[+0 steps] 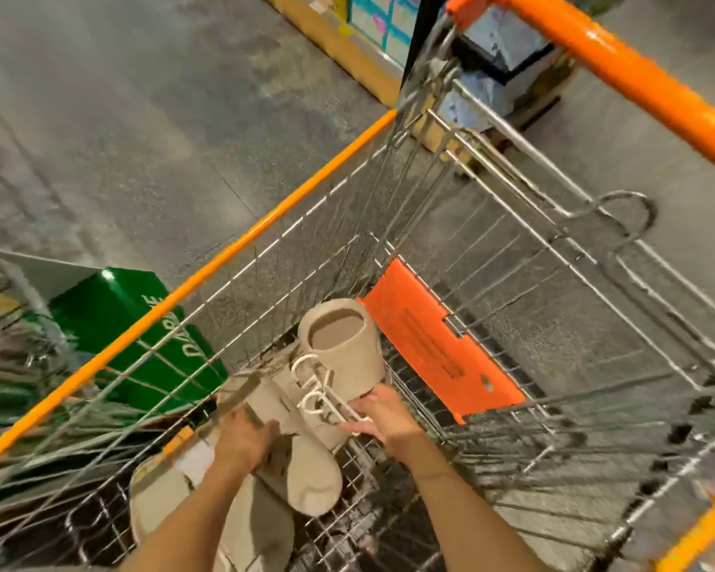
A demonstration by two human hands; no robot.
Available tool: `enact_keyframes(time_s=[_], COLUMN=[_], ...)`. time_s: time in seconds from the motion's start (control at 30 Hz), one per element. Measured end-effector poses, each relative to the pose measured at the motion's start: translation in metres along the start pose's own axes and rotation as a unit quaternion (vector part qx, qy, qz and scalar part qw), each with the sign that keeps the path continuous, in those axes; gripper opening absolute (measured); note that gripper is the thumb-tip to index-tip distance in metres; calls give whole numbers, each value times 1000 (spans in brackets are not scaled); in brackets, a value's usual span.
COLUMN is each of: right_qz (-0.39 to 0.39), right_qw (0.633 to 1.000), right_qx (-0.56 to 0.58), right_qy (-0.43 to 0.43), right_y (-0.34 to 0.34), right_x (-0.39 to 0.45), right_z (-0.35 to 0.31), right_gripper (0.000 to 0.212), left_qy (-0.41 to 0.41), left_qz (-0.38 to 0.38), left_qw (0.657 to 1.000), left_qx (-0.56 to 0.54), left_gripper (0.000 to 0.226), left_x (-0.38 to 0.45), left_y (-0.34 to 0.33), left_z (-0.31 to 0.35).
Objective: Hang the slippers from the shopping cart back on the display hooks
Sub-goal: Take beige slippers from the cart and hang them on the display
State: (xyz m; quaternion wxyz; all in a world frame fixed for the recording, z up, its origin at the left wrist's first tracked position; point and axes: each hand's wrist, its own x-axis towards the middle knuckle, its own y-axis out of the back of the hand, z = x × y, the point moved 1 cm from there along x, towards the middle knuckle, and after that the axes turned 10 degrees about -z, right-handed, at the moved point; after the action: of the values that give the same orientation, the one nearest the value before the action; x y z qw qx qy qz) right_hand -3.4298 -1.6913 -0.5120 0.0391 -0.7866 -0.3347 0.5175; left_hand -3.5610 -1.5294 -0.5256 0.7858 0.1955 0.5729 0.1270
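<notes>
Both hands were down inside the shopping cart [389,167], w/ a beige bootie-style slipper pair [327,390] between them near the cart's bottom grid. The left hand [244,441] came in from the lower left; its fingers looked curled round the pair's left side, approx. at the sole end, gripping it. Motion blur made finger detail soft there. The right hand [382,414] sat on the opposite side, fingertips pinching the white plastic hanger [318,394] clipped across the pair, just below the upright cuff.

Key relation: the pair's long axis ran diagonally, cuff opening up and away from the person toward the orange panel [438,344], toe end down and back toward the forearms. The hanger's hooked loops lay across the middle of that axis, on the side facing the right hand. So the right hand was nearer the part that must meet a hook, and the left was merely supporting the bulk.

Judgement: next move prob. a straight lift up and out over the orange rim [207,274], keeping the hanger end leading. Display hooks weren't in view, so direction to them couldn't be told.

More beige slippers [174,501] lay lower left in the cart, under the left forearm. A green box [112,307] stood outside the cart wall.
</notes>
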Motion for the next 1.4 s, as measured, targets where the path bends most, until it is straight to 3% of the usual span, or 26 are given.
enact_keyframes(time_s=[0.17, 0.23, 0.37, 0.67, 0.8, 1.03, 1.4], right_qz=[36, 29, 22, 35, 65, 103, 193], right_qw=[998, 999, 998, 995, 988, 959, 869], right_qx=[-51, -42, -51, -34, -15, 55, 107], right_qy=[-15, -10, 0, 91, 139, 260, 443], right_y=[6, 6, 0, -29, -53, -111, -172], right_x=[6, 4, -3, -41, -75, -170, -363], right_z=[6, 8, 8, -17, -33, -46, -1], right_gripper=[45, 29, 28, 21, 28, 19, 16], left_qy=[38, 1, -48, -117, -155, -209, -408], left_qz=[-20, -49, -72, 70, 112, 173, 218], left_qw=[998, 995, 986, 983, 972, 961, 885], left_qx=[49, 86, 144, 126, 135, 59, 59], left_gripper=[52, 38, 17, 20, 21, 30, 35], left_x=[6, 6, -9, -67, -114, -215, -413], left_y=[3, 4, 1, 75, 113, 153, 172], left_z=[1, 8, 25, 65, 81, 93, 107])
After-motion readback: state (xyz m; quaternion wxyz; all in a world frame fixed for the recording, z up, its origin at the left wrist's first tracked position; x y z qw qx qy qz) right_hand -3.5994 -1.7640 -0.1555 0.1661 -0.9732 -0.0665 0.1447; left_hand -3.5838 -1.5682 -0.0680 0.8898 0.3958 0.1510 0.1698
